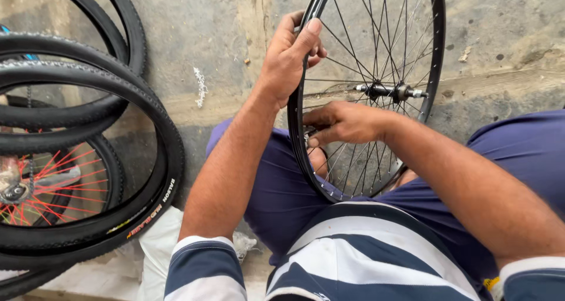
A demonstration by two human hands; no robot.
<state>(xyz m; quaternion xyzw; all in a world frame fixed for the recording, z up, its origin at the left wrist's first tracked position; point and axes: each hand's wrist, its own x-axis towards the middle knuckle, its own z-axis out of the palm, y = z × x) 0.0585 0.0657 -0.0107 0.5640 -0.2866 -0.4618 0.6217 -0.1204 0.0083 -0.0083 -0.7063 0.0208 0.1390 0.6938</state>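
A bare black bicycle rim (436, 48) with thin silver spokes and a metal hub axle (388, 91) stands upright between my knees. My left hand (289, 55) grips the rim's upper left edge, thumb over the top. My right hand (340, 122) reaches through the spokes and pinches something small at the rim's inner left side; what it is stays hidden by my fingers. My legs are in dark blue trousers (276, 189), and I wear a striped blue and white shirt.
Several black tyres (168, 154) lie stacked on the concrete floor at the left. A wheel with red spokes (53, 183) sits inside them. A white bag (156, 248) lies by my left elbow. Grey stained concrete (206, 42) spreads behind the rim.
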